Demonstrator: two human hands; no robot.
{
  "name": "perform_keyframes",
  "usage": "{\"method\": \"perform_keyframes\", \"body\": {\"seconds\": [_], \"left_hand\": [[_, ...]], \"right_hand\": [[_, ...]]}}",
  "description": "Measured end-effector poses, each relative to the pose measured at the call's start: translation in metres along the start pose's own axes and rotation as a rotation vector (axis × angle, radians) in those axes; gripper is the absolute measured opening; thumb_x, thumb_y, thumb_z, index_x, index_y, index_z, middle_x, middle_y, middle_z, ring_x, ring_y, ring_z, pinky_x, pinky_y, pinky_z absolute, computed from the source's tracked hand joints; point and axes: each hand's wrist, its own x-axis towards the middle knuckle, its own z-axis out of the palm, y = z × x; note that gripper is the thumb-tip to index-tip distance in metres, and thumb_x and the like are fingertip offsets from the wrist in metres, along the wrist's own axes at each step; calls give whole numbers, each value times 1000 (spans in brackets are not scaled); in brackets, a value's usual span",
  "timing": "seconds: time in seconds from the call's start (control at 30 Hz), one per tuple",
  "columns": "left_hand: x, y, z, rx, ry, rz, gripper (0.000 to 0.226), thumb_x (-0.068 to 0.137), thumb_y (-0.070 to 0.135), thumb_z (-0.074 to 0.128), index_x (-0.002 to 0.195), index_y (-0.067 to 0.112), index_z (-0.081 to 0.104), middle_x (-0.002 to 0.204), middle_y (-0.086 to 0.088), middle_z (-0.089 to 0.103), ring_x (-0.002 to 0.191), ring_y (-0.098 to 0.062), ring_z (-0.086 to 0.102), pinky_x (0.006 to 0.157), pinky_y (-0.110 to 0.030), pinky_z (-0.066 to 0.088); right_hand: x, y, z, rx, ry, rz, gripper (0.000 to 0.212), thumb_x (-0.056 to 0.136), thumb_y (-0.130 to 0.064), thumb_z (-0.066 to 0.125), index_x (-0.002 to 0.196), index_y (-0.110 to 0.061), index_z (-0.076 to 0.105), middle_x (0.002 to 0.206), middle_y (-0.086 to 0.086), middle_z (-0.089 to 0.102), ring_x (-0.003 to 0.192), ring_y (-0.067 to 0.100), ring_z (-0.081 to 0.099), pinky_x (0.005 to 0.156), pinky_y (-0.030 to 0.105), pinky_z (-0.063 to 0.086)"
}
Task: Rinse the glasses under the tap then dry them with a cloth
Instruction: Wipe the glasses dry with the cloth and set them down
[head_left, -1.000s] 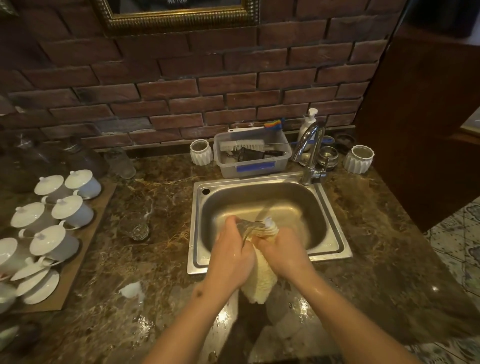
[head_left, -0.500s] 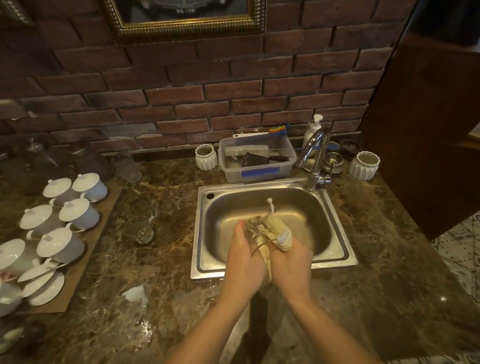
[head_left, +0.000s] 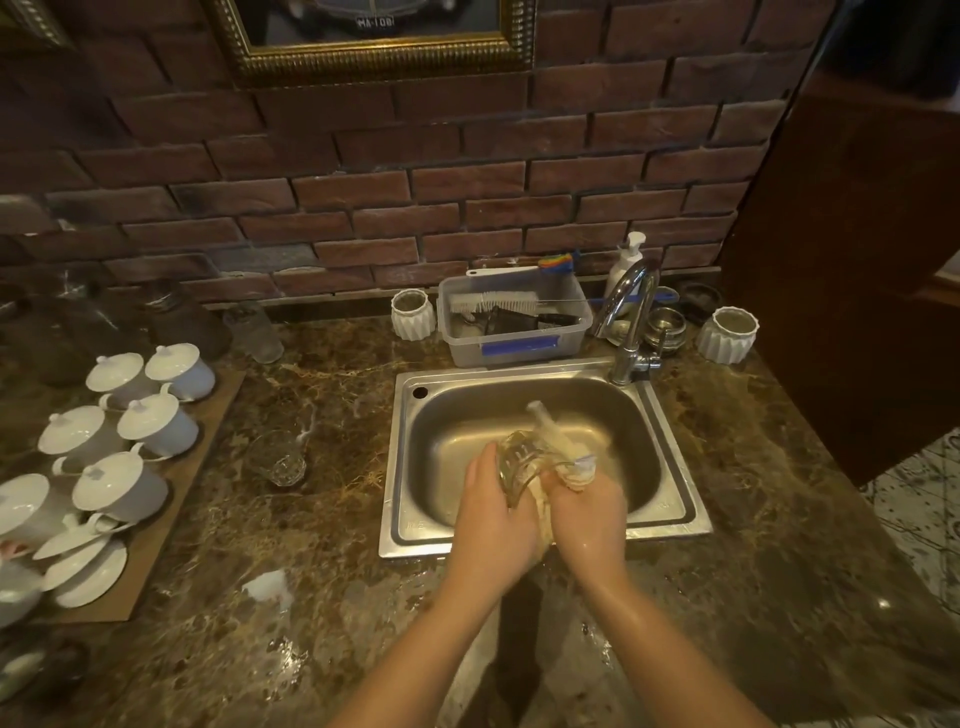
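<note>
Over the steel sink (head_left: 675, 452), the left hand (head_left: 493, 519) curls its fingers around a clear glass (head_left: 519, 460), while the right hand (head_left: 589, 514) clamps a pale cloth (head_left: 558, 447) pushed into it; another glass (head_left: 275, 457) stands on the countertop (head_left: 322, 597) to the left.

We find the cloth (head_left: 563, 457) motion-blurred and mostly hidden behind the right hand (head_left: 589, 512) and left hand (head_left: 493, 525). The glass (head_left: 519, 462) is partly covered by fingers. The framed picture (head_left: 374, 31) is cut by the top edge. Dark jars (head_left: 62, 332) on the desk's (head_left: 779, 545) far left are indistinct.
</note>
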Motion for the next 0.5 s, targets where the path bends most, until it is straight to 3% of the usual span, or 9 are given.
{"method": "perform_keyframes", "body": {"seconds": [0.1,0.2,0.27,0.33,0.37,0.43,0.5], "left_hand": [[-1,-7,4,-31,23,2,44,95,4,46,135,21,46,129,1,50,115,-10,52,109,-30,44],[8,-14,-1,254,-142,65,33,91,16,49,124,15,47,123,-5,50,113,-23,51,103,-41,45],[10,-10,-4,483,-235,79,32,94,13,51,126,9,45,128,-11,48,117,-29,47,101,-38,41],[10,-4,-5,572,-244,111,35,94,10,50,128,5,45,130,-13,48,118,-30,47,100,-36,40],[11,-1,-5,580,-217,142,36,94,12,51,129,6,46,130,-12,49,118,-30,48,100,-36,41],[12,0,-3,404,-140,119,38,93,17,55,130,13,49,128,-5,51,117,-24,50,101,-36,44],[10,-1,1,63,-47,-7,42,92,19,57,134,21,52,129,1,56,118,-16,56,106,-36,48]], "right_hand": [[-5,8,10,37,-32,117,11,94,-11,67,97,-17,75,82,-9,72,80,6,69,60,8,44],[-2,9,1,-239,-135,-140,10,93,-14,66,93,-19,75,82,-7,73,77,11,68,60,8,45],[5,14,-4,-454,-254,-358,24,91,-16,64,111,-25,72,90,-6,75,81,8,68,70,15,51],[6,17,-8,-551,-323,-417,41,87,-12,60,124,-30,66,97,-6,76,87,10,70,77,27,56],[5,18,-9,-544,-293,-433,42,86,-11,60,124,-29,66,96,-6,76,86,10,70,76,26,56],[2,13,-12,-393,-147,-390,28,89,-8,63,109,-24,73,84,-9,74,75,-1,67,67,11,49],[-1,1,-9,-124,-29,-180,19,93,-4,65,87,-21,72,71,-14,67,63,-7,62,56,1,39]]}}
